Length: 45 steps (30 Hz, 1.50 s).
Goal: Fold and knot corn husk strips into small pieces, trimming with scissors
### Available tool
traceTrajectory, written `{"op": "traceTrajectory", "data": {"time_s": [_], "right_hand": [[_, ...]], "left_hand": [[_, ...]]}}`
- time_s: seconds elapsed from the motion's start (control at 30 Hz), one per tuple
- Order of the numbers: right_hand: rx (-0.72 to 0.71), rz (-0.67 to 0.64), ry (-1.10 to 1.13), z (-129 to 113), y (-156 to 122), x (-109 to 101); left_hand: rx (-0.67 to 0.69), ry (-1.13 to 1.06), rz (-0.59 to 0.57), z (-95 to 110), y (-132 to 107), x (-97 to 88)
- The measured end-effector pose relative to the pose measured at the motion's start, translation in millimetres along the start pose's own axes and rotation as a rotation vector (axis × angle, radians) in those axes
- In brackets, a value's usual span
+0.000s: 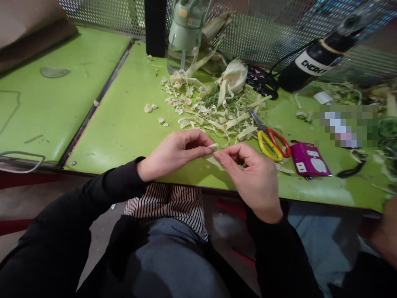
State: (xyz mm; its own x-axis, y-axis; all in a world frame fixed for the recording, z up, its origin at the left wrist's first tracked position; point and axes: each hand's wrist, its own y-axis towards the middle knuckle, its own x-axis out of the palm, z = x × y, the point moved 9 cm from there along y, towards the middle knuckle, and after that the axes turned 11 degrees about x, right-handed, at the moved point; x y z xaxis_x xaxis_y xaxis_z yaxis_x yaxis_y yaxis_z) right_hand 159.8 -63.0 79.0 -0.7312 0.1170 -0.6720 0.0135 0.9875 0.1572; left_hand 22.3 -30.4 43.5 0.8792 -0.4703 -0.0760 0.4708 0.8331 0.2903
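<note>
My left hand (176,155) and my right hand (252,178) meet above the near edge of the green table (124,124). Both are closed in a pinch on one small pale strip of husk (213,146) held between their fingertips. Just beyond my hands lies a heap of pale husk strips and cut bits (207,107). Scissors with one yellow and one red handle (268,138) rest on the table to the right of my hands, blades pointing away.
A magenta power bank (308,159) lies right of the scissors. At the back stand a pale green water bottle (185,35), a black post (155,27) and a tilted black bottle (316,62) against a mesh wall. Another person's hand (386,236) shows at the right edge.
</note>
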Motion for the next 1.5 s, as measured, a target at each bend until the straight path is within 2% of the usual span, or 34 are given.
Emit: {"op": "traceTrajectory", "data": {"time_s": [0.1, 0.17, 0.3, 0.47, 0.8, 1.33, 1.5], "right_hand": [[-0.010, -0.013, -0.004, -1.1, -1.3, -0.6], [-0.030, -0.017, -0.025, -3.0, -3.0, -0.3], [-0.034, -0.033, -0.047, -3.2, -4.6, 1.2], [0.013, -0.126, 0.017, 0.3, -4.6, 5.4], [-0.026, -0.120, 0.016, -7.2, -11.9, 0.9], [-0.067, -0.107, -0.021, -14.3, -15.0, -1.5], [-0.073, -0.096, 0.013, -9.2, -11.9, 0.8]], "left_hand": [[-0.173, -0.258, -0.132, -8.8, -1.8, 11.3], [-0.240, -0.382, -0.190, -11.3, -3.9, 17.2], [-0.268, -0.498, -0.195, -13.6, -5.6, 20.0], [-0.247, -0.574, -0.240, -12.3, -8.5, 23.8], [-0.285, -0.617, -0.330, -11.2, -13.4, 29.8], [-0.271, -0.622, -0.322, -9.4, -12.4, 27.9], [-0.274, -0.625, -0.267, -13.8, -9.8, 23.3]]}}
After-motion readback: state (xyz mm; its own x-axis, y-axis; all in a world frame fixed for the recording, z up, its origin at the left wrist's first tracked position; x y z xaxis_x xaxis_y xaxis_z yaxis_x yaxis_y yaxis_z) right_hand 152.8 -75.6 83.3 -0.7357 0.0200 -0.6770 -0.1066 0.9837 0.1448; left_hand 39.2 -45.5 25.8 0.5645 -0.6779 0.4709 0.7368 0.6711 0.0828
